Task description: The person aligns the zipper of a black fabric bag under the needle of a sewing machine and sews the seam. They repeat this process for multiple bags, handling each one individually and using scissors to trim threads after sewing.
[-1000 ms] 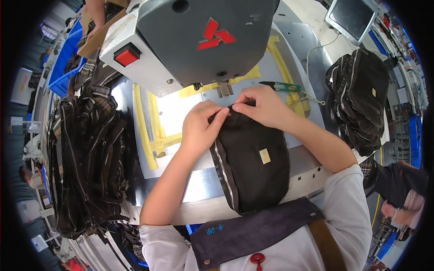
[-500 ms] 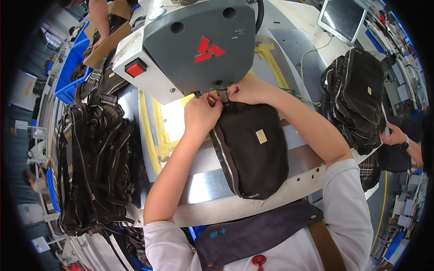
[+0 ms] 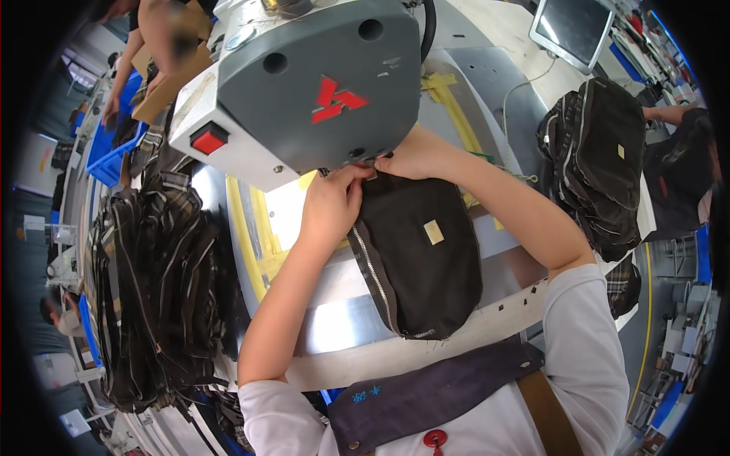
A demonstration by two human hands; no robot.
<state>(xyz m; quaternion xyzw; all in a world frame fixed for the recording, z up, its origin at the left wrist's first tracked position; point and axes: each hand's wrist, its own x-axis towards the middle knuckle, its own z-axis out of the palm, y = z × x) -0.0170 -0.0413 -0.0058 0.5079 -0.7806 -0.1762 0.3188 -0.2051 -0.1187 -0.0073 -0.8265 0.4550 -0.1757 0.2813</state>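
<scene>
A dark brown fabric bag panel [image 3: 414,254] with a silver zipper [image 3: 372,266] along its left side and a small pale label [image 3: 433,232] lies flat on the machine bed. Its upper end reaches under the grey head of a sewing machine [image 3: 319,83]. My left hand [image 3: 332,199] pinches the panel's upper left corner, thumb and fingers together close to the needle area. At the top edge, my right hand [image 3: 411,156] grips the fabric from the right, its fingertips partly hidden beneath the machine head.
A heap of dark zippered bag pieces [image 3: 156,296] hangs at the left, and a stack of similar bags [image 3: 597,167] stands at the right. Behind are a blue crate [image 3: 114,156], a cardboard box [image 3: 171,83] and a screen [image 3: 574,30]. Other people are nearby at far left and right.
The view has shifted slightly. My left fingers have straightened a little near the needle area, while both hands stay at the panel's top. A person's hand at the right has left the bag stack's lower edge.
</scene>
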